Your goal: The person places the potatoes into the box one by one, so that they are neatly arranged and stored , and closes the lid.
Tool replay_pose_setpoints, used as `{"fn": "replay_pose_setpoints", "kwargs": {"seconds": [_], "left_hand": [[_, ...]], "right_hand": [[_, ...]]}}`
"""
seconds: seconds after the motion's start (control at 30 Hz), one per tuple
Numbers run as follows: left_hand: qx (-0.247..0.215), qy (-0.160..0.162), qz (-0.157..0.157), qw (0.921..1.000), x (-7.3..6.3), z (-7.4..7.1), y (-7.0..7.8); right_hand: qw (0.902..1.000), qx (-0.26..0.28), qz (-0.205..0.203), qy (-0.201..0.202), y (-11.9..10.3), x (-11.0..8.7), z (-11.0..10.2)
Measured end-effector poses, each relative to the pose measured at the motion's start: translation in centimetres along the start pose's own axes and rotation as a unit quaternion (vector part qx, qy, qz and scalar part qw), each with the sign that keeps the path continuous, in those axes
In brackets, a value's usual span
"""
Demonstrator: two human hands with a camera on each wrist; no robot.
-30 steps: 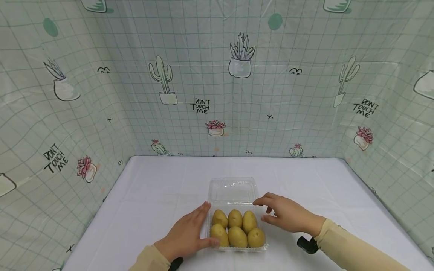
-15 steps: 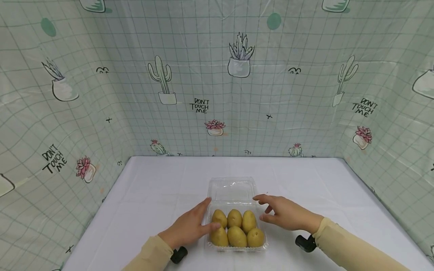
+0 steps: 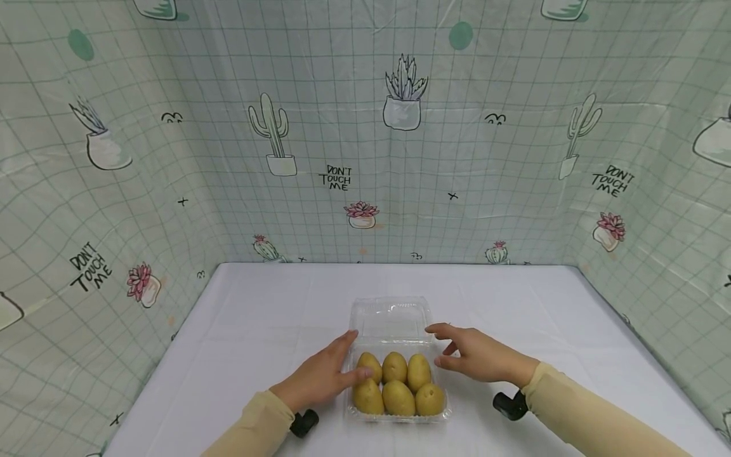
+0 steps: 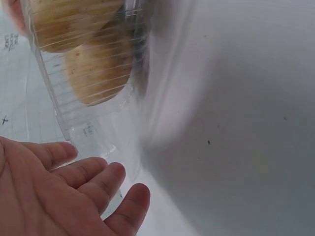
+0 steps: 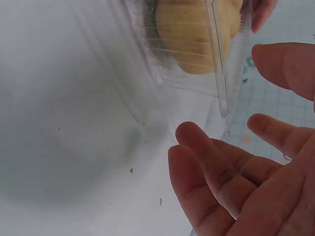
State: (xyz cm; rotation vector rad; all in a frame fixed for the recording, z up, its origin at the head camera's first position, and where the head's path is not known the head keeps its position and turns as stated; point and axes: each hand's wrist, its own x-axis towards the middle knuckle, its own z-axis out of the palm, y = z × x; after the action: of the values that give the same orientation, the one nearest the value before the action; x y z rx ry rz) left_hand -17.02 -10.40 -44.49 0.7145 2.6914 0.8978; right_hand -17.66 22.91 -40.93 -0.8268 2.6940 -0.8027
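On the white table stands a clear plastic clamshell box (image 3: pixel 400 419), its lid (image 3: pixel 390 320) folded back toward the far side. Several yellow potatoes (image 3: pixel 398 398) fill the base in two rows. My left hand (image 3: pixel 322 377) is at the box's left side, fingers extended near the hinge and thumb over the left potatoes. At the far right corner my right hand (image 3: pixel 485 355) has loosely bent fingers, thumb apart from them, holding nothing. Both wrist views show the ribbed box wall with potatoes (image 4: pixel 101 64) behind it and fingertips close to the hinge end.
A white cloth covers the table (image 3: pixel 274 304). Grid-patterned curtains (image 3: pixel 394 158) with plant drawings enclose it at the back and both sides. Black wrist devices (image 3: pixel 510 405) hang under both forearms. Small dark specks (image 5: pixel 131 170) dot the cloth beside the box.
My left hand has slid away from me along the box's left side, its thumb shifting from the front potato toward the back row. The right hand has barely moved.
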Motion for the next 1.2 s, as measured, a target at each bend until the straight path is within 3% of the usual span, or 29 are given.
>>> {"fn": "replay_pose_setpoints", "kwargs": {"seconds": [0.23, 0.47, 0.83, 1.2], "left_hand": [[-0.012, 0.016, 0.006, 0.9998, 0.2, -0.5, 0.2], [-0.027, 0.029, 0.004, 0.9992, 0.3, -1.2, 0.4], [-0.037, 0.043, 0.008, 0.9984, 0.7, -2.4, 1.3], [-0.026, 0.093, 0.030, 0.9949, 0.9, -3.7, 2.1]], "right_hand": [[0.9996, 0.023, 0.010, 0.009, 0.1, 0.3, -0.1], [0.9992, 0.028, -0.006, 0.029, 0.1, 0.4, -0.4], [0.9985, 0.027, -0.005, 0.047, -0.5, 0.5, -1.9], [0.9975, 0.046, -0.009, 0.052, -1.6, 0.2, -3.2]]}}
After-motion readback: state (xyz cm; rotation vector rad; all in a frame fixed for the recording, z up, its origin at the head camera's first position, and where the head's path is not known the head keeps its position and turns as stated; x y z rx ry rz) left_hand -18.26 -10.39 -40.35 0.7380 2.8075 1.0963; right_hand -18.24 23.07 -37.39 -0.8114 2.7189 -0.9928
